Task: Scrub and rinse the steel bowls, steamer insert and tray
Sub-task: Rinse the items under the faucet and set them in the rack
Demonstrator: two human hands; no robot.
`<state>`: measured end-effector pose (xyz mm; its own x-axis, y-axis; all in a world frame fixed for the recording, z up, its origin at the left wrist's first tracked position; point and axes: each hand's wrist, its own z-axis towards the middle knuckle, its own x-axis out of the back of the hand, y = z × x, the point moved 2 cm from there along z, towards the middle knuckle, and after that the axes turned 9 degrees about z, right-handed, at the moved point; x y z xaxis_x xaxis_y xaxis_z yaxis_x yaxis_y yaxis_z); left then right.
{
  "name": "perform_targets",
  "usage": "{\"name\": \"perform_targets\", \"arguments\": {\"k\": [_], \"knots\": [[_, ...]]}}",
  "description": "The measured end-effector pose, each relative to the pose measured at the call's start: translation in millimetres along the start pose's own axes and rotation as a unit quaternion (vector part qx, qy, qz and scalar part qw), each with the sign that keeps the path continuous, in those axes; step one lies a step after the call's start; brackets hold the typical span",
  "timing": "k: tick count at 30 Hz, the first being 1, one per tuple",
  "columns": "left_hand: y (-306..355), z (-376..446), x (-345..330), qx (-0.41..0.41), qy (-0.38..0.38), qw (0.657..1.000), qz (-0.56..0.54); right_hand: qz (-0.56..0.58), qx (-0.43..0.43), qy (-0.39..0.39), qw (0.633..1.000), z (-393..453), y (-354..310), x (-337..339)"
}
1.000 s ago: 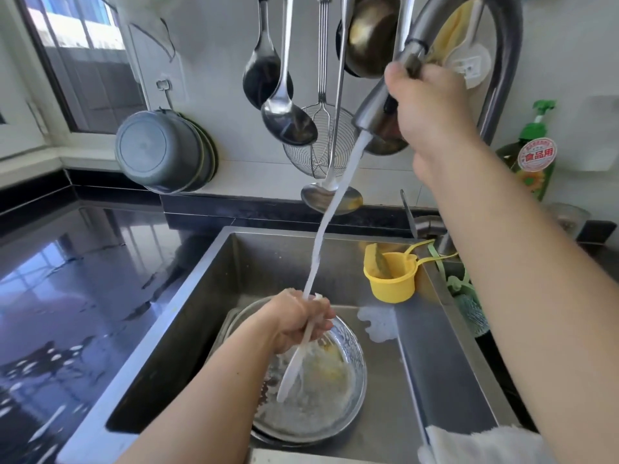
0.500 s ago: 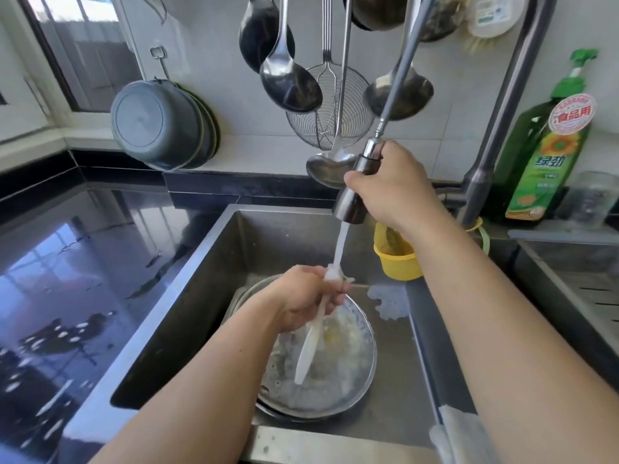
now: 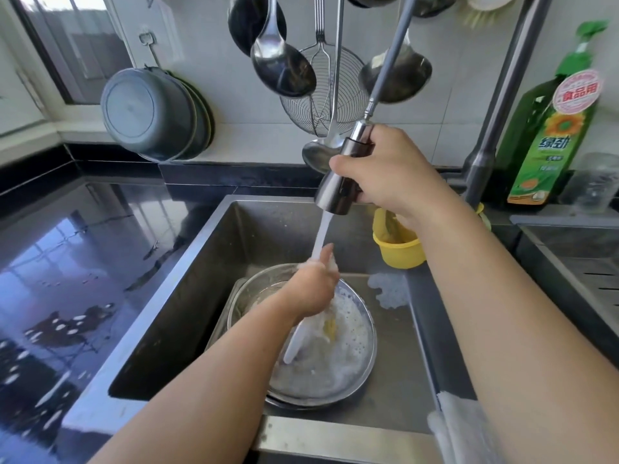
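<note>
- The right hand (image 3: pixel 392 172) was wrapped around the dark metal pull-out faucet spray head (image 3: pixel 345 175), fingers and thumb curled about its barrel, holding it above the far side of the stainless steel sink basin (image 3: pixel 207 262)
- A white stream of water (image 3: pixel 321 236) ran down from the spray head onto the left hand (image 3: pixel 315 289)
- The left hand was over the round steel bowl (image 3: pixel 355 380), with one finger pointing up into the stream; whether the other fingers gripped anything I cannot tell, as water and blur hid them
- A white, handle-like strip (image 3: pixel 294 343) slanted down from under the left hand into the bowl; what it was could not be told
- The steel bowl sat on the sink floor toward the near right, foamy water and a yellow scrap (image 3: pixel 330 328) inside it, and it rested on a flat steel piece whose edge showed at its left
- A yellow plastic cup-shaped basket (image 3: pixel 398 252) hung at the far right sink wall
- A green dish soap bottle (image 3: pixel 549 128) stood far right beside the faucet's grey neck (image 3: pixel 495 112)
- Steel ladles (image 3: pixel 281 65) and a wire skimmer (image 3: pixel 325 95) hung on the far wall, with grey nested basins (image 3: pixel 150 115) hanging to their left
- A black glossy countertop (image 3: pixel 67 262) lay left of the sink
</note>
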<state>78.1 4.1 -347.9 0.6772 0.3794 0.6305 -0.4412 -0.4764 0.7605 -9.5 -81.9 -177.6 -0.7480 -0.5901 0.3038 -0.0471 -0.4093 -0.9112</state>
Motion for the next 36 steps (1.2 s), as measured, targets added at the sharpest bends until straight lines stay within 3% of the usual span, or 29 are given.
{"name": "perform_targets", "arguments": {"k": [7,9,12,15,20,26,32,36], "knots": [[2,-1,7,0.05,0.039,0.998,0.017,0.008,0.0,-0.02,1.0,1,0,0],[1,-2,5,0.074,0.017,0.995,-0.068,-0.002,0.002,-0.006,1.0,1,1,1],[2,-4,5,0.036,-0.023,0.971,-0.235,-0.043,0.007,0.009,0.999,1,3,8],[1,-3,6,0.03,-0.053,0.951,-0.302,-0.081,0.013,0.01,0.997,3,5,15],[3,-1,7,-0.003,-0.043,0.95,-0.309,-0.109,0.033,0.021,0.993,4,5,18],[5,-6,15,0.084,0.017,0.963,-0.257,-0.066,0.029,0.018,0.997,3,6,9],[8,-6,7,0.106,-0.054,0.896,-0.428,-0.076,0.034,0.02,0.996,3,8,13],[8,-8,10,0.089,-0.059,0.888,-0.448,-0.084,0.035,0.015,0.996,4,8,15]]}}
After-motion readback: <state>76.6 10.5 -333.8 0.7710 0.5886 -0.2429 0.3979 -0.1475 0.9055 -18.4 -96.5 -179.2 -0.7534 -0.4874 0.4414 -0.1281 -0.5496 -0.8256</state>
